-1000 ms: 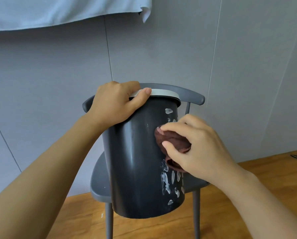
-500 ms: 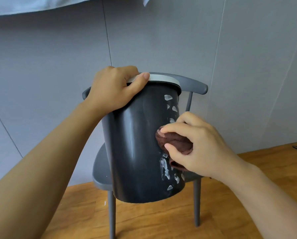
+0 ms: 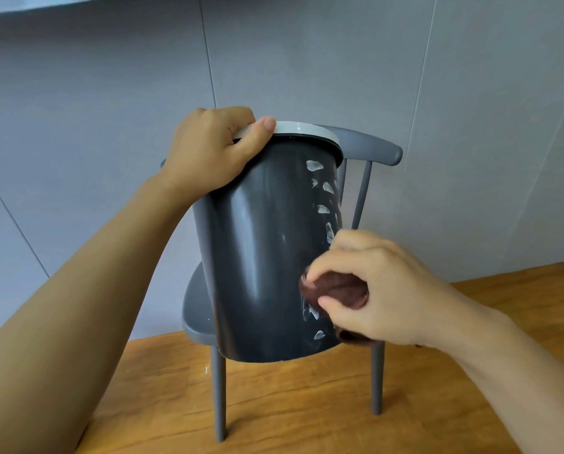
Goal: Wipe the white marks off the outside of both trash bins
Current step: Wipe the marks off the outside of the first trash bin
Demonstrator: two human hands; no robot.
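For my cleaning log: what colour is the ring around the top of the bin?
Light grey-white ring, on the dark grey plastic trash bin; head view.

chair [image 3: 365,145]: grey, curved backrest, thin spindles, round legs, right in front of me
floor [image 3: 306,404]: wood planks, chair stands on it
wall [image 3: 306,60]: grey panels, thin seams, behind the chair
cloth [image 3: 28,1]: pale, top-left edge, mostly cropped

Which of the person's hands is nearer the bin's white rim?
Left. The left hand grips the white rim; the right hand holds a brown cloth against the bin's lower side.
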